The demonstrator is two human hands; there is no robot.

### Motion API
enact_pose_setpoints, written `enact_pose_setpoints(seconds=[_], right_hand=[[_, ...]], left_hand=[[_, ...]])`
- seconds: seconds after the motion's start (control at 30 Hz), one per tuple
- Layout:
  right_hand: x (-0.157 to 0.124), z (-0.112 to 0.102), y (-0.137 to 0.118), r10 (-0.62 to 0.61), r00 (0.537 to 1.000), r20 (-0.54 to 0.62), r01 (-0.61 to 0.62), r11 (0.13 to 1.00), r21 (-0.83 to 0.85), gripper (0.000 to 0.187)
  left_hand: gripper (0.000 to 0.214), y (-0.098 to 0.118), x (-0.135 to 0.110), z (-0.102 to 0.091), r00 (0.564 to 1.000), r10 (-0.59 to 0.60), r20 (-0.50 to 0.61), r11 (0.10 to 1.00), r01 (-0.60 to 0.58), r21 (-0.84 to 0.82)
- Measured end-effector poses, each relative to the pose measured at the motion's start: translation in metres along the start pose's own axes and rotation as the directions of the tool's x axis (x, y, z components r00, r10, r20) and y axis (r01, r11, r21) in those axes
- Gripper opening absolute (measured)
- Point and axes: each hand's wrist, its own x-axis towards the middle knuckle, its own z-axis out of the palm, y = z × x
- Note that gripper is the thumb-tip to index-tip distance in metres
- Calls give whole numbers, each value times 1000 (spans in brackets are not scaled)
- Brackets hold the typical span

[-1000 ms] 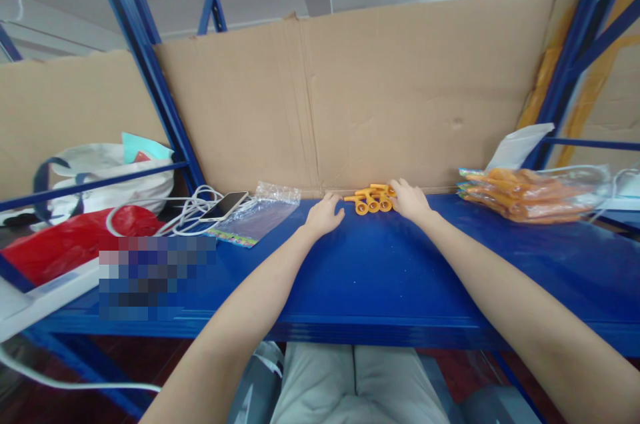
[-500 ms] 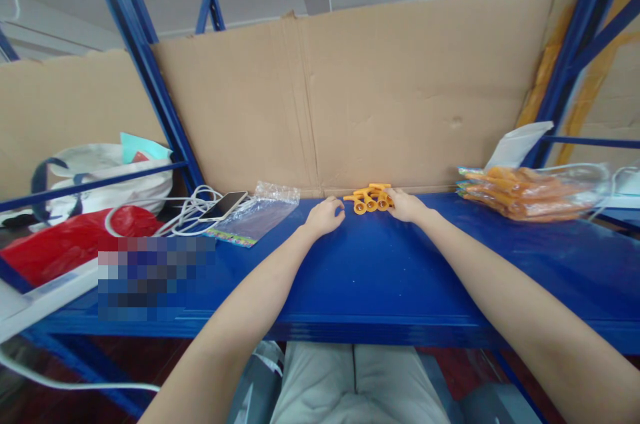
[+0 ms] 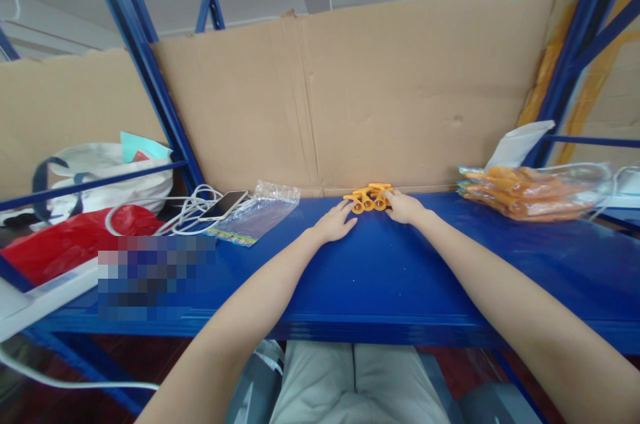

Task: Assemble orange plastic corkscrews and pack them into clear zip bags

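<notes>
Several small orange plastic pipe-like pieces (image 3: 369, 200) with round, cup-shaped ends lie bunched at the back of the blue shelf. Their cup ends face me in a row, and slim stems point back and sideways. My left hand (image 3: 336, 221) is at the left end of the bunch, fingers stretched and thumb apart, fingertips at the leftmost piece. Against the right end, my right hand (image 3: 404, 207) has its fingers bent around the outermost piece. Some of its fingertips are hidden by the pieces.
A clear plastic bag (image 3: 255, 217) lies left of the hands, with a phone (image 3: 223, 205) and white cables (image 3: 193, 214) beside it. Bagged orange pieces (image 3: 530, 194) are stacked at the right. A cardboard sheet (image 3: 390, 97) stands along the back; a red bag (image 3: 85, 237) is far left.
My left hand has moved right and its fingers have straightened out to the bunch. The orange pieces have shifted slightly left, and my right hand stays at their right end.
</notes>
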Motion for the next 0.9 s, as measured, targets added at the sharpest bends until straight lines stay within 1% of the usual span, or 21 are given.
enact_pose_setpoints(seconds=[0.13,0.27,0.4,0.47,0.53,0.63,0.77,0.9], right_hand=[[-4,0,-12,43,999,-2,-43,997,-68,48],[-4,2,-25,91,996,-16,-92,986,-142,44],[-5,3,-28,87,996,-14,-88,980,-179,45],[-6,2,-25,76,997,-3,-75,980,-185,45],[-8,0,-20,76,997,19,-71,981,-181,45],[-11,-2,-12,97,994,57,-86,981,-172,46],[-14,-2,-1,174,982,76,-158,971,-180,48],[-16,3,13,240,970,39,-231,959,-162,49]], left_hand=[[59,6,6,8,991,-102,83,994,104,-19],[61,12,15,10,980,-172,100,985,174,-9],[56,22,27,8,966,-226,127,974,226,14],[53,28,36,6,954,-259,153,966,260,12],[46,34,45,5,949,-259,178,965,263,-3],[46,43,57,4,944,-261,200,961,273,-35],[50,55,66,5,943,-251,218,964,265,-33],[46,70,70,6,948,-216,234,974,227,-21]])
